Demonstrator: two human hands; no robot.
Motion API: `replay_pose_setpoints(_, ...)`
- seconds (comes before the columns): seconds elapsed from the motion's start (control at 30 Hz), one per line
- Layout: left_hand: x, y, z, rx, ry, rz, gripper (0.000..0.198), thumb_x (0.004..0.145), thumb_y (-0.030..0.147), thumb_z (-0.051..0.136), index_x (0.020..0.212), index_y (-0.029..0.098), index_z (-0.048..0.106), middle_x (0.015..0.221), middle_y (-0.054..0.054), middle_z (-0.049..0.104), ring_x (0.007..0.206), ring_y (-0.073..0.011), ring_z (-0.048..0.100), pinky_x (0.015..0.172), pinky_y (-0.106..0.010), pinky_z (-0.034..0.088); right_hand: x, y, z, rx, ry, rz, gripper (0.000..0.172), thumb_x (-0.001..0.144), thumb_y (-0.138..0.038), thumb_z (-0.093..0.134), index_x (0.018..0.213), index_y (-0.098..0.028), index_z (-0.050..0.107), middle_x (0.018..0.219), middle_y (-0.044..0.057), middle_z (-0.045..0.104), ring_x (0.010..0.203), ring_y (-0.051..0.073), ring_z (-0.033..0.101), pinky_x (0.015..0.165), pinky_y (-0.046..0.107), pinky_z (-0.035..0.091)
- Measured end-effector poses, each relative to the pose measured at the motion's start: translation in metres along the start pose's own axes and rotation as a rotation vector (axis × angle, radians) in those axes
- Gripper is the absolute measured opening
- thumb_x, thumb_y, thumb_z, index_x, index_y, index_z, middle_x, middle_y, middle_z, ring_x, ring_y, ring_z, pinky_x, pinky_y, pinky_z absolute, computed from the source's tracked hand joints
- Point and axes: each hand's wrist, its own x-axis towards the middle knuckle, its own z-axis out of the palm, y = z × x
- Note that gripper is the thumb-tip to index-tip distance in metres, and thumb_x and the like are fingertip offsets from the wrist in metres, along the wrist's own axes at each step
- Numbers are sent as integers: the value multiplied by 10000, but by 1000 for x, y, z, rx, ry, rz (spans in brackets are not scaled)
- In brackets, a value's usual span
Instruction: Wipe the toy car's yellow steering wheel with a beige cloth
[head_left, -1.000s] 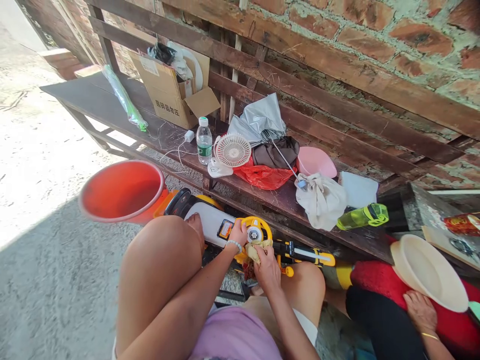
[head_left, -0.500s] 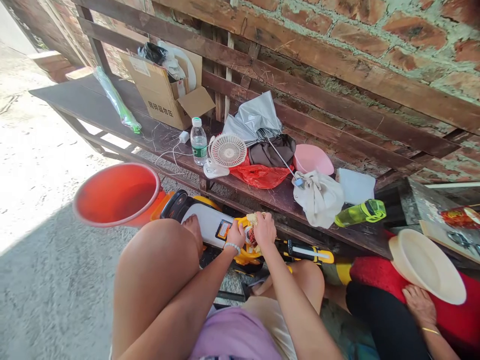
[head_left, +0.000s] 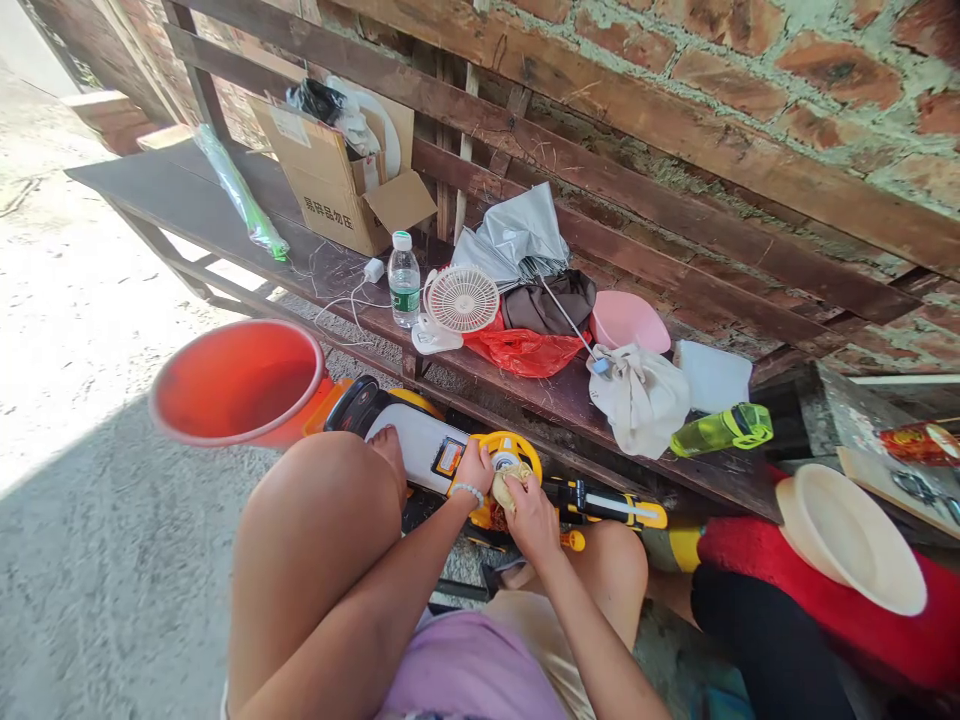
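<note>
A yellow ride-on toy vehicle with a white seat [head_left: 416,440] stands before me between my legs. Its round yellow steering wheel [head_left: 529,450] faces up. At the wheel's near left side, the fingers of my left hand [head_left: 474,470] are closed round the rim. My right hand [head_left: 534,518] pinches a crumpled pale cloth [head_left: 507,484] and presses it on the wheel's hub. A reddish-brown patch shows just under the cloth; I cannot make out what it is.
Along the brick wall, a dark bench [head_left: 517,385] bears a carton [head_left: 322,185], a water bottle [head_left: 405,285], a small fan [head_left: 463,300], a folded umbrella [head_left: 517,235] and a green bottle [head_left: 720,430]. An orange tub [head_left: 240,385] stands left. Another person sits right, beside a cream basin [head_left: 855,530].
My right hand has moved down and toward me with the cloth, baring the wheel's far rim. My left hand stays at the wheel. The other person's hand has left the view.
</note>
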Motion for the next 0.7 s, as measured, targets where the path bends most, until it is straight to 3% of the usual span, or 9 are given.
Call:
replay_pose_setpoints(0.13,1,0,-1,-1,1,4,139,1026,266,406,1023,221,538,992,-77,688,943,-221,660,824,-317,474,34,4,-14,-56,44,-27,454,936,-165,534,1353,-327,610,1191,71,582,1039,214,586,835,271,465)
replay_pose_setpoints(0.27,1,-1,-1,-8,2,14,145,1029,263,403,1048,229,542,981,-71,692,968,-218,664,814,-306,478,79,10,-25,-33,65,66,472,944,-214,578,1399,-341,575,1263,68,555,1101,222,558,861,276,458)
replay_pose_setpoints(0.4,0,-3,0,-24,-9,31,180,1040,283,392,1063,214,556,939,-83,691,911,-220,674,790,-311,482,102,13,-24,0,83,161,479,943,-272,615,1415,-337,557,1267,70,544,1099,215,566,854,267,459)
replay_pose_setpoints(0.53,-1,-4,1,-56,-3,62,191,1043,285,389,1076,204,559,955,-91,697,898,-215,676,795,-312,489,96,8,-18,-8,77,214,486,949,-271,596,1427,-341,553,1266,78,543,1068,212,597,848,274,473)
replay_pose_setpoints(0.7,0,-2,0,-83,-16,26,145,1028,276,418,1015,217,550,914,-55,688,891,-206,674,821,-309,492,42,4,-5,15,36,161,478,952,-238,547,1422,-321,582,1293,97,555,1045,205,640,875,283,493)
